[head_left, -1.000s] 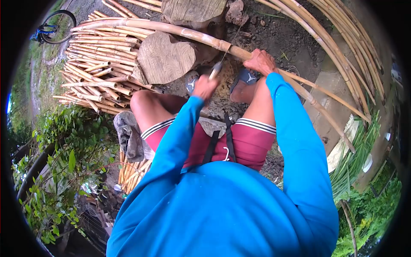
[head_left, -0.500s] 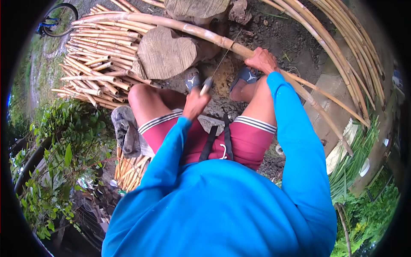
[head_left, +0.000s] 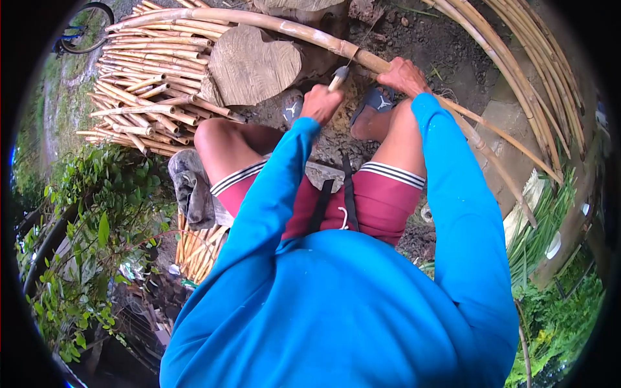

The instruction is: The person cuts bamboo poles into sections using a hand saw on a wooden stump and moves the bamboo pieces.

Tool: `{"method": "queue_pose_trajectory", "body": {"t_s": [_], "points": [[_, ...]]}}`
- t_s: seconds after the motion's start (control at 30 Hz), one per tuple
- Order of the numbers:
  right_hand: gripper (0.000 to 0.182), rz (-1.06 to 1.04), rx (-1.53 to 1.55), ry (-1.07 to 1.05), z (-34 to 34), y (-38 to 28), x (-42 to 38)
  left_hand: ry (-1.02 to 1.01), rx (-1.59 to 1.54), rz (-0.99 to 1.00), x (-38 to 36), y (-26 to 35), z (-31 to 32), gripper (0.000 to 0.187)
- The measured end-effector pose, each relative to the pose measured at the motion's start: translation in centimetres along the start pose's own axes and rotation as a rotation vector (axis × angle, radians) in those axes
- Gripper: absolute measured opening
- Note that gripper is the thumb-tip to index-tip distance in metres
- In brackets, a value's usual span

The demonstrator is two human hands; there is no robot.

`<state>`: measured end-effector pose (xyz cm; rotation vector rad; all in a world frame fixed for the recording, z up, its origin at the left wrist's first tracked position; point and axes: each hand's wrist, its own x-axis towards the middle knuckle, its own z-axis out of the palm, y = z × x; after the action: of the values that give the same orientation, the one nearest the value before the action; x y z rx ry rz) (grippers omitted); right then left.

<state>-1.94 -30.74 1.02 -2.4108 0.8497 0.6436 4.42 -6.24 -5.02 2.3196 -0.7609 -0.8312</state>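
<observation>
My left hand is closed round the pale handle of a thin-bladed tool, probably a saw. Its narrow blade runs up to the long bamboo pole and crosses it just left of my right hand. The fingers of that right hand wrap over the pole from above. The pole passes over the edge of a heart-shaped wood stump, then slants down to the right past my knee. Where the blade meets the pole, its edge is too fine to make out.
Cut bamboo pieces are heaped at the left, with long poles at the upper right. Another stump stands at the top. My sandalled feet rest on the soil. Leafy plants grow at the lower left.
My left hand has moved up and to the right with the tool, closer to the pole. My right hand stays on the pole. The whole view has shifted slightly.
</observation>
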Motion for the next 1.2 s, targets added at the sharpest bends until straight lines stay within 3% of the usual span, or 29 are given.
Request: {"method": "queue_pose_trajectory", "body": {"t_s": [0.03,0.07,0.17,0.23,0.27,0.3,0.4,0.47,0.57,0.63,0.67,0.7,0.73,0.8,0.87,0.9,1.0,1.03,1.1,1.13,1.17,1.2], "points": [[0.044,0.005,0.019,0.001,-0.1,-0.1,-0.1,-0.208,0.455,0.129,-3.7,-1.5,-0.6,0.039],[0.044,0.028,0.009,0.011,0.0,-0.1,0.4,0.037,-0.125,-0.151,-8.7,-0.8,-1.7,0.035],[0.045,0.007,-0.033,0.071,0.6,0.6,0.9,-0.055,-0.123,-0.157,-7.3,-1.6,-1.6,0.039],[0.047,0.011,0.017,0.005,0.1,-0.1,0.5,-0.036,-0.113,-0.356,-4.0,1.5,-2.2,0.048],[0.047,0.005,0.023,0.026,-0.5,-0.5,1.1,-0.028,-0.133,-0.36,-0.4,3.5,-2.3,0.05],[0.047,0.003,0.018,0.016,0.0,-0.2,0.7,-0.077,-0.122,-0.243,-0.3,4.1,-3.0,0.046],[0.049,-0.004,0.004,0.003,-0.1,0.5,1.1,-0.27,0.466,0.142,-5.9,0.1,-3.0,0.033],[0.05,-0.005,0.001,0.015,0.2,0.5,0.9,-0.009,0.068,0.087,-9.0,-1.9,-2.6,0.039],[0.051,0.002,0.019,-0.014,0.7,0.6,0.1,-0.191,-0.14,-0.346,-4.6,1.6,-3.4,0.05],[0.051,-0.008,0.047,-0.012,0.1,0.6,0.8,-0.062,-0.149,-0.241,0.6,3.8,-2.7,0.05],[0.051,0.005,0.049,-0.028,0.4,1.0,0.4,-0.111,-0.269,-0.407,1.0,6.4,-3.8,0.05],[0.051,0.007,0.048,-0.059,0.7,1.0,0.2,-0.122,-0.134,-0.28,-0.7,5.7,-4.0,0.044],[0.052,0.004,0.044,-0.062,0.1,1.0,0.6,-0.254,0.481,0.148,-3.2,0.6,-2.1,0.038],[0.054,-0.002,0.011,-0.044,0.4,1.1,1.5,0.049,-0.208,-0.218,-11.0,-1.3,-1.8,0.042],[0.053,0.047,0.012,-0.052,-0.3,0.5,0.6,0.005,-0.22,-0.382,-11.3,0.5,-3.3,0.015],[0.053,0.045,0.005,-0.065,0.1,0.7,0.0,-0.1,-0.163,-0.3,-9.9,-0.3,-2.2,0.032],[0.052,0.03,0.032,-0.05,-0.2,0.3,0.6,-0.059,-0.308,-0.418,-1.0,7.4,-3.6,0.044],[0.052,0.038,0.016,-0.079,-0.3,0.5,0.5,-0.081,-0.088,-0.121,-0.6,5.1,-2.6,0.039],[0.052,0.016,0.024,-0.088,-0.3,0.7,0.3,-0.206,0.519,0.285,-3.7,0.1,-2.2,0.028],[0.051,0.037,0.006,-0.02,0.0,0.5,0.5,-0.11,0.43,0.215,-7.7,-2.1,-1.6,0.033],[0.05,0.034,0.009,-0.018,-0.2,0.4,1.0,-0.042,-0.17,-0.262,-11.0,0.8,-3.9,0.037],[0.049,0.046,0.011,-0.032,0.1,0.7,0.8,-0.034,-0.121,-0.235,-12.5,-2.7,-2.9,0.03]]}}
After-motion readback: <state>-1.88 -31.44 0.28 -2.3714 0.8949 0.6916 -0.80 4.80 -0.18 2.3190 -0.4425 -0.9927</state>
